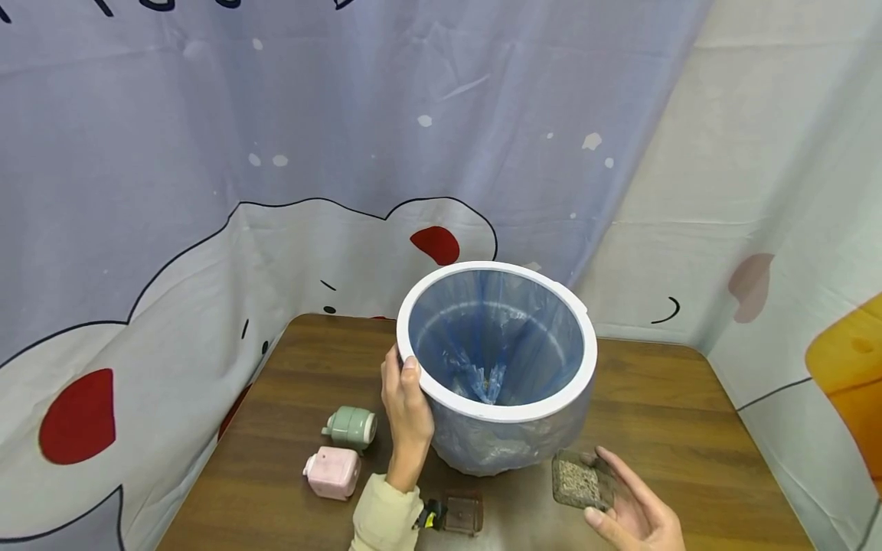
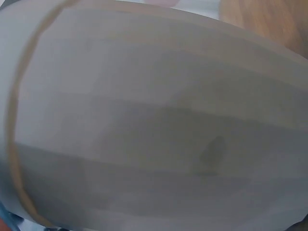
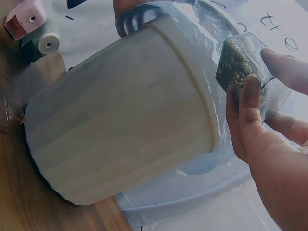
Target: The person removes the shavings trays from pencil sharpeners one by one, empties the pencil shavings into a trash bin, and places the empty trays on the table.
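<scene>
A white-rimmed trash can [image 1: 492, 413] with a blue plastic liner [image 1: 496, 306] stands on the table, some crumpled plastic at its bottom. My left hand [image 1: 408, 402] grips the left side of its rim, thumb on top. The can's ribbed pale wall [image 2: 154, 115] fills the left wrist view, where the hand is out of sight. At the right, below the rim and outside the can, my right hand [image 1: 637, 509] holds a small clear shavings box [image 3: 236, 65] between thumb and fingers. Fine brownish pencil shavings [image 1: 577, 480] lie in it.
Left of the can lie a green pencil sharpener [image 1: 351, 427] and a pink pencil sharpener [image 1: 333, 472]. A brown see-through box [image 1: 463, 513] sits by the left wrist. Printed curtains [image 1: 344, 115] hang behind the wooden table [image 1: 661, 428].
</scene>
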Motion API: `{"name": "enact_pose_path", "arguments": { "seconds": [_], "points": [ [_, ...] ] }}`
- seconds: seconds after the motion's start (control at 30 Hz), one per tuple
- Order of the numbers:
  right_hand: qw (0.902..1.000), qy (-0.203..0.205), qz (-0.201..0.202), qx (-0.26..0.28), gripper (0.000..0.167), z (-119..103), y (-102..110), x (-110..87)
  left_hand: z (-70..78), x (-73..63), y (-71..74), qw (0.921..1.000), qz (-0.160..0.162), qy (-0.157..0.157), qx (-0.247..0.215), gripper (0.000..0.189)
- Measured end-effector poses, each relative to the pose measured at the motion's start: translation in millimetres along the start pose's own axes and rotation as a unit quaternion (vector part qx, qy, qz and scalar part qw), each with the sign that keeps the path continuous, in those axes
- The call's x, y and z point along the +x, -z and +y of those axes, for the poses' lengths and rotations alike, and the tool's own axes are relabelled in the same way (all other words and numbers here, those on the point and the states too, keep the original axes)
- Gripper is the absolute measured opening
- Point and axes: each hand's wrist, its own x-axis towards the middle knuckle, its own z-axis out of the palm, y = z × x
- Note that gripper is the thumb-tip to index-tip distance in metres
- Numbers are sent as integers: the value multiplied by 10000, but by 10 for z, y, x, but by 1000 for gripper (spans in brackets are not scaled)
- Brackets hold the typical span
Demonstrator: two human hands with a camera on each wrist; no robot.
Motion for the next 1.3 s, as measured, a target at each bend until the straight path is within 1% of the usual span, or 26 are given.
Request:
{"name": "enact_pose_path", "arguments": {
  "seconds": [0.1,0.23,0.33,0.53,0.7,0.77,0.93,1.13,1.3],
  "points": [
    [9999,-68,102,-56,66,-22,-28,17,15,-4,3,10000,-51,52,6,42],
    [9998,86,112,-154,66,-43,-38,63,19,4,0,9999,-107,54,11,44],
    [9996,105,118,-226,66,-64,-41,103,0,16,-2,9999,-114,-5,54,45],
    [9989,-44,247,-405,66,-95,-59,142,-8,19,-3,9999,-142,-17,91,45],
    [9992,94,237,-304,66,-94,-65,170,-1,11,-5,9999,-127,39,52,44],
    [9993,182,202,-260,66,-94,-63,184,-5,10,-5,9999,-133,35,52,44],
    [9994,238,127,-226,66,-108,-65,216,-12,7,0,9999,-157,1,65,45],
    [9990,133,204,-365,66,-159,-89,262,-11,7,0,9998,-166,-8,82,45],
    [9974,-166,360,-610,67,-225,-112,295,-9,11,3,9998,-211,21,50,47]
  ]
}}
